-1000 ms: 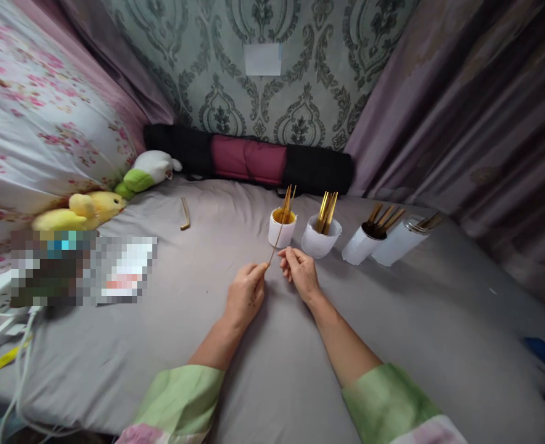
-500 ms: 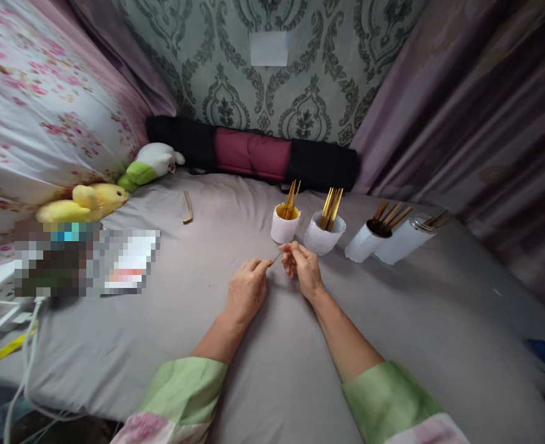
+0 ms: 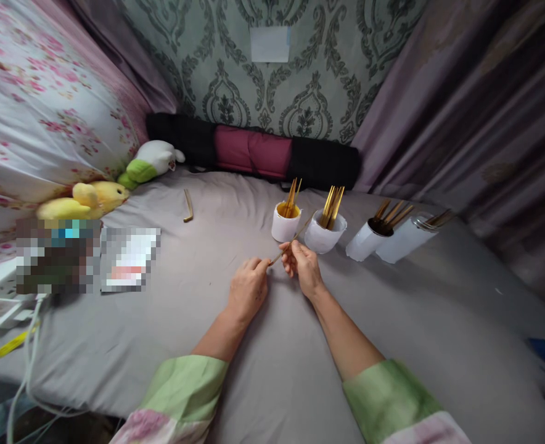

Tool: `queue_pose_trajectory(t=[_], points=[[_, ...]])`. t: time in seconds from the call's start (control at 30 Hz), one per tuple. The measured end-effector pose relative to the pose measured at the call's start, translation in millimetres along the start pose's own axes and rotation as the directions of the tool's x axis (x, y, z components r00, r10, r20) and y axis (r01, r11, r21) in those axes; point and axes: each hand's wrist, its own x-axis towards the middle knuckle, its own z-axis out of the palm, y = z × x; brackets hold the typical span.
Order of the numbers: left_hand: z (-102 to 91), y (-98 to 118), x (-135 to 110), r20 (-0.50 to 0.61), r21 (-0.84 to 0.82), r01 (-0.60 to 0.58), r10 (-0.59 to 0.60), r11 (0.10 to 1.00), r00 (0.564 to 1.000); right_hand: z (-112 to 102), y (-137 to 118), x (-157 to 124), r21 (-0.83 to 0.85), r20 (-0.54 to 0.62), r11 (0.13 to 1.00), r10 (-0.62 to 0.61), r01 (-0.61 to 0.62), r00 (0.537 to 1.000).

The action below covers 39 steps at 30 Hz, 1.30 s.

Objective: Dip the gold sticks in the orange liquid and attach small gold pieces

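Observation:
My left hand (image 3: 248,290) and my right hand (image 3: 301,267) meet over the grey bedsheet (image 3: 272,320), both pinched on one thin golden stick (image 3: 295,239). The stick slants up and to the right from my left fingertips, past my right fingers, toward the cups. Just beyond my hands stand a white cup with a yellow inside (image 3: 285,222) and a second white cup (image 3: 325,232), each holding several golden sticks. Two more white cups (image 3: 364,240) (image 3: 404,237) lie tilted to the right, also with sticks in them.
A loose bent golden stick (image 3: 188,206) lies farther back on the sheet. Yellow (image 3: 85,200) and green-white (image 3: 150,161) plush toys sit at the left, with a black and maroon bolster (image 3: 254,151) along the wall. White cables (image 3: 20,370) hang at the left edge.
The stick was steeper and reached up past the yellow cup; now it lies lower, slanting toward the second cup. My hands have drawn slightly closer together.

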Motion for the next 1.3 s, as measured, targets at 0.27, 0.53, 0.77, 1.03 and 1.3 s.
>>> queue_pose_trajectory(t=[0.27, 0.53, 0.77, 1.03, 1.3], points=[[1.8, 0, 0, -0.036, -0.041, 0.015, -0.016, 0.999, 0.999, 0, 0, 0, -0.013, -0.014, 1.000, 0.011, -0.011, 1.000], [4.3, -1, 1, -0.068, -0.105, 0.013, -0.020, 0.994, 0.997, 2, -2, 0, -0.078, -0.038, 0.997, 0.012, -0.015, 0.999], [7.3, -3, 2, -0.072, -0.178, 0.020, -0.033, 0.984, 0.997, 2, -1, 0, -0.101, -0.037, 0.995, -0.009, 0.005, 0.999], [8.2, -3, 4, -0.088, -0.329, 0.061, -0.095, 0.942, 0.992, 1, -1, 0, -0.157, -0.037, 0.988, -0.022, 0.015, 0.999], [11.0, -2, 6, 0.007, -0.636, 0.224, -0.285, 0.738, 0.959, 1, 0, 0, -0.152, -0.059, 0.988, -0.028, 0.018, 0.998]])
